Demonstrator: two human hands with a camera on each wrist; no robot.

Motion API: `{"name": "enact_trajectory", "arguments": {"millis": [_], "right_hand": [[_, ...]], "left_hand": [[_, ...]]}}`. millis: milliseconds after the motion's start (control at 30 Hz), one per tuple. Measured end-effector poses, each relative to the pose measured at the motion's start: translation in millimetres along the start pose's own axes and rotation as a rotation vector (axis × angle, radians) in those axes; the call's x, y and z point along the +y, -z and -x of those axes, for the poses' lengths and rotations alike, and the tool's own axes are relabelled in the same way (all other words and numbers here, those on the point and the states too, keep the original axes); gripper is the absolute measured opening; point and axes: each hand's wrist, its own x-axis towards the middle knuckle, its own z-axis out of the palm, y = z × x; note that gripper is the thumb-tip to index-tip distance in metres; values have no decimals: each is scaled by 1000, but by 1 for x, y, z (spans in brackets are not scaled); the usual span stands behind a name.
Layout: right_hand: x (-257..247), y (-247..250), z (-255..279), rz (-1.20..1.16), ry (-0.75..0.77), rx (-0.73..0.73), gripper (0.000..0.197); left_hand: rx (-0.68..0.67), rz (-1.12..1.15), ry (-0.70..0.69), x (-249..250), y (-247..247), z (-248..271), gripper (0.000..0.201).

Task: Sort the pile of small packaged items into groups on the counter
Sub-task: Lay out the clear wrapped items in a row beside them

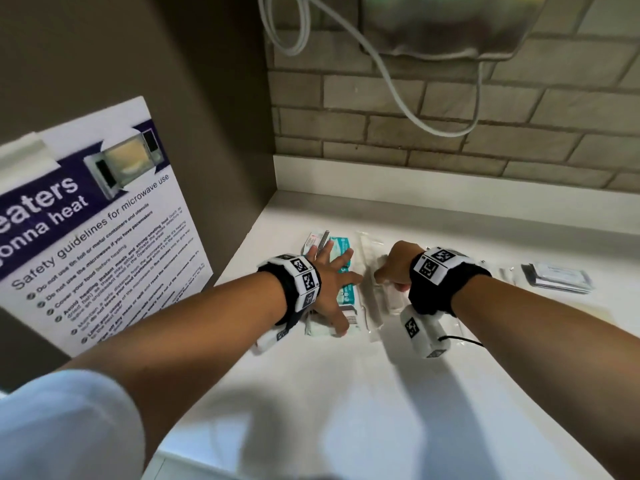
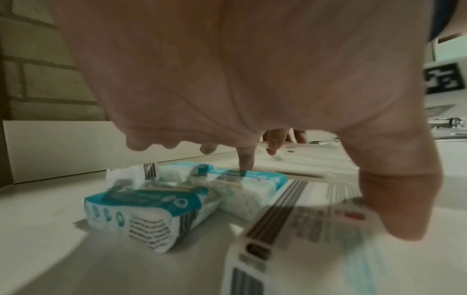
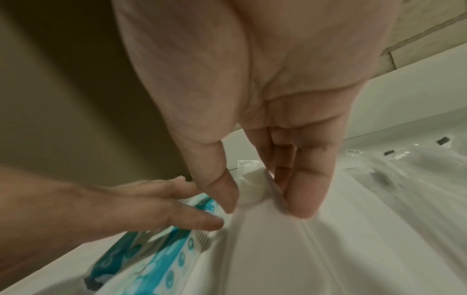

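White table up close; further in, the left hand lies spread flat, fingers wide and straight, pressing on the teal tissue packs, which sit in a bunch near the brown side panel; just beside it the right hand has its thumb and fingers pinched narrow on a clear plastic packet with something white inside; off to the right, well apart, a small stack of dark-edged sachets; behind all that, the brick wall with a white cable hanging; microwave safety poster on the left.
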Motion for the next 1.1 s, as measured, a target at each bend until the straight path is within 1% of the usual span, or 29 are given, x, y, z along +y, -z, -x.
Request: {"name": "enact_trajectory", "arguments": {"millis": [100,300,467,633,700,733,767,800,867,900,933,967,1033,1100], "right_hand": [[-1,-1,-1,-7,-3,17,30],[-6,1,-8,-6,4,-6,35],[-15,0,-4,-22,12,-14,28],[-9,-4,-7,37,-18,9,27],[-5,-3,-7,55,-24,10,13],[-5,-1,-4,48,-26,5,16],[-5,1,0,32,-24,7,23],[-4,3,3,4,-28,6,25],[-3,5,8,-35,-23,-3,22],[-2,5,8,-54,-10,-3,22],[-1,5,9,-68,-1,-8,22],[0,5,9,-82,17,-14,24],[0,1,8,-96,45,-19,27],[-1,-2,7,-97,70,-13,29]], "left_hand": [[-37,25,11,-6,2,-9,111],[-24,122,54,-44,-5,-7,106],[-30,167,85,-79,-13,-1,108],[-47,93,109,-95,-12,-1,108],[-45,50,116,-91,-7,-1,106],[-27,43,115,-87,-4,-2,102],[17,49,111,-82,0,-3,95],[83,69,98,-76,4,-6,85],[221,141,63,-65,11,-18,65],[251,165,55,-60,13,-26,57],[244,165,59,-56,15,-33,51],[202,136,74,-53,17,-40,48],[89,65,119,-52,18,-51,45],[53,45,162,-54,17,-55,44]]}}
